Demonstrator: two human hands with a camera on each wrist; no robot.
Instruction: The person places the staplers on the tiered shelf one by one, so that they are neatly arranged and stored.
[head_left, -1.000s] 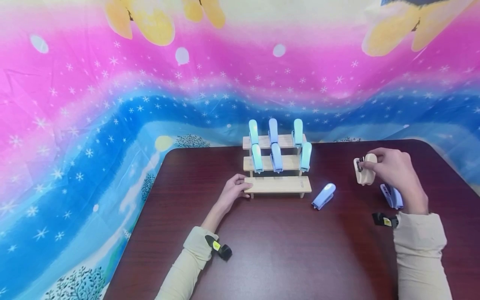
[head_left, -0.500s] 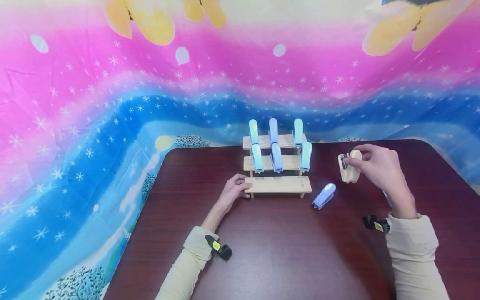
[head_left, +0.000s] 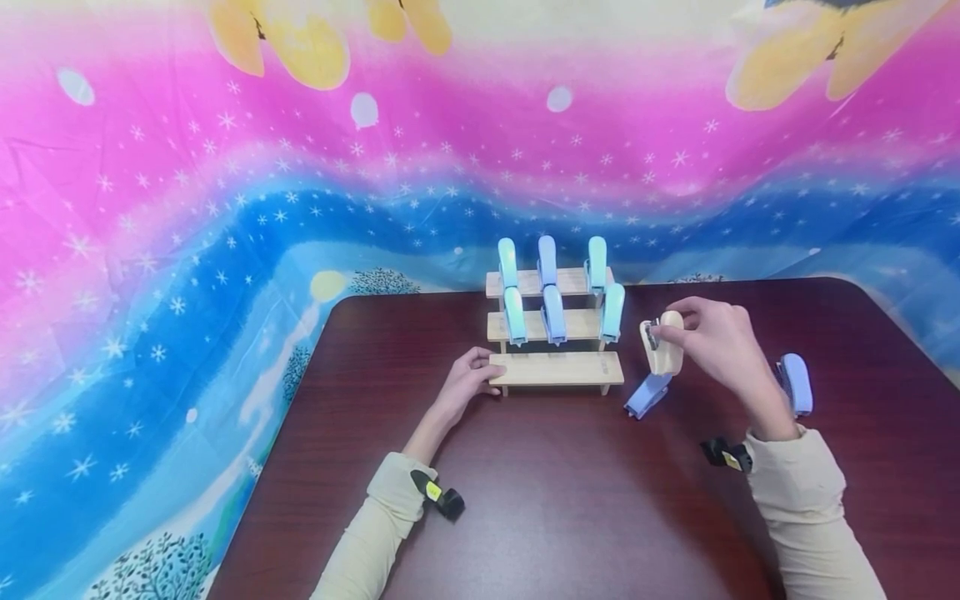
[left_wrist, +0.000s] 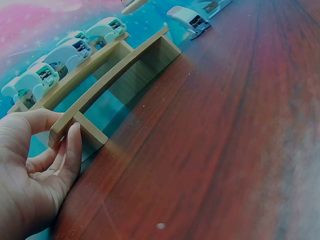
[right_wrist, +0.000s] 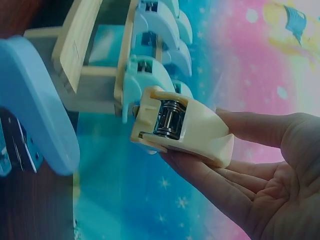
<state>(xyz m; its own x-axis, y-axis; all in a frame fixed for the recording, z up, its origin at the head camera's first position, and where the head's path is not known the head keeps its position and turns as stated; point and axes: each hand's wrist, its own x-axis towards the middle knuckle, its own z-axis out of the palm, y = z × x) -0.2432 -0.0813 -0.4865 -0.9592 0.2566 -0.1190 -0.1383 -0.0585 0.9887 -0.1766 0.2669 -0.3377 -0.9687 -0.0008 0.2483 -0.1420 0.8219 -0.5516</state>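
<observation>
A cream stapler is pinched between the thumb and fingers of my right hand, held above the table to the right of the rack. In the right wrist view, the metal front of the cream stapler shows. My left hand grips the left end of the lowest shelf of a three-step wooden rack; in the left wrist view the thumb lies on top of the board. Green and blue staplers stand on the two upper steps, among them a blue stapler in the middle. The lowest step is bare.
One blue-purple stapler lies on the table just below the cream one, partly covered by it. Another blue-purple stapler stands behind the right wrist. The dark wooden table ends at a patterned cloth backdrop.
My right hand has carried the cream stapler leftward toward the rack, now in front of the lying blue-purple stapler. The far-right stapler has come back into sight. My left hand stays put.
</observation>
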